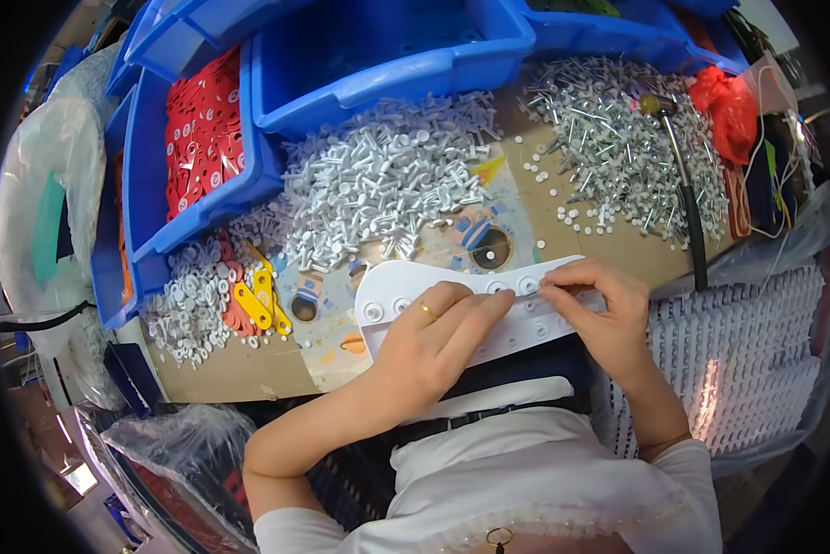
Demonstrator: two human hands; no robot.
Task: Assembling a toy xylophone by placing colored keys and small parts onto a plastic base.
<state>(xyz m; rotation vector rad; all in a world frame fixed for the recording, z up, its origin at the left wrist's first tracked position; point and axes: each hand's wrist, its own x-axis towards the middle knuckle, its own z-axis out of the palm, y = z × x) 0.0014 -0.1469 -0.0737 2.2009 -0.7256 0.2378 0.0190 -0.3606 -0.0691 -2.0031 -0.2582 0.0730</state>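
Observation:
A white curved plastic panel (pixel 415 277) lies at the near edge of the work table, with round white ring-shaped pieces seated along it. Across its middle lies my left hand (pixel 424 346), closed on the panel, fingertips beside one of the upper rings. On the panel's right part is my right hand (pixel 609 309), thumb and forefinger close together at a white ring (pixel 527 286). Whatever is between those fingertips is too small to make out.
Behind the panel is a heap of white plastic pegs (pixel 378 185). Metal screws (pixel 609 129) are piled at right, under a black-handled hammer (pixel 683 166). Blue bins (pixel 387 78) line the back; one holds red pieces (pixel 203 129). Yellow strips (pixel 253 305) lie left, stacked white parts (pixel 729 360) right.

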